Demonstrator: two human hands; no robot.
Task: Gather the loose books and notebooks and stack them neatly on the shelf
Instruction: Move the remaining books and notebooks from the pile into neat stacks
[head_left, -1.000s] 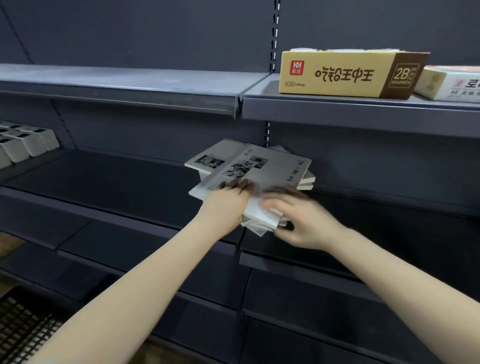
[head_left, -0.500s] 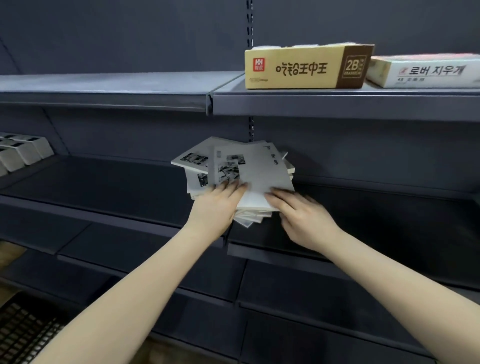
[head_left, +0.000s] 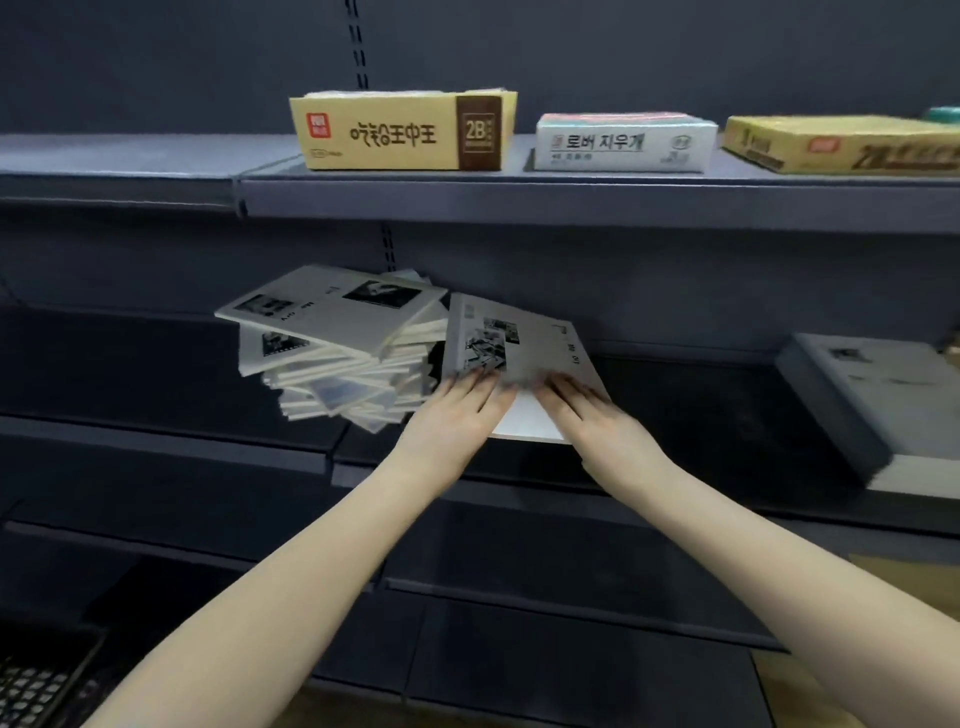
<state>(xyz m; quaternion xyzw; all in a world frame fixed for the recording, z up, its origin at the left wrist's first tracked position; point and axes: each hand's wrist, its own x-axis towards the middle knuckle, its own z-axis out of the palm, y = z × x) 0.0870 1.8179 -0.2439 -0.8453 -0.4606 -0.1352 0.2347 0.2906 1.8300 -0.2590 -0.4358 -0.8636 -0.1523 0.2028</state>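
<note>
Working on a thin grey paperback booklet with black-and-white photos on its cover (head_left: 519, 338), just right of the untidy pile of grey paperback books (head_left: 332, 343) and close to touching it. Holding it at the near edge with both hands: left hand (head_left: 452, 415) at the corner nearest the pile, right hand (head_left: 592, 415) at the corner away from it. Fingers straight and fanned flat on top of the cover, pressing down. Thumbs out of sight beneath, so no telling whether pinching from below as well. Tilted, far edge up toward the back wall, near edge poking past the front lip of the dark metal shelf (head_left: 701, 405) that carries the pile. Blurred around the fingertips, so no finer detail there.

Judging the handling: light, thin, floppy rather than stiff, with a smooth cover likely to slide under flat fingers. Best taken along the spine or at two corners, as here, to stop it sagging or fanning open. Nothing fragile beyond corners that could bend.

Pile itself skewed, layers twisted every which way and overhanging toward the front. Looks prone to slumping if nudged from the right. Probably better squared from both sides before loading more on top.

Above the pile, a yellow cardboard box with a brown end panel (head_left: 400, 132). Further right of it, a white printed carton (head_left: 623, 143). Far right of the pile, on the same level, what looks like a flat grey book (head_left: 857, 395), well apart.
</note>
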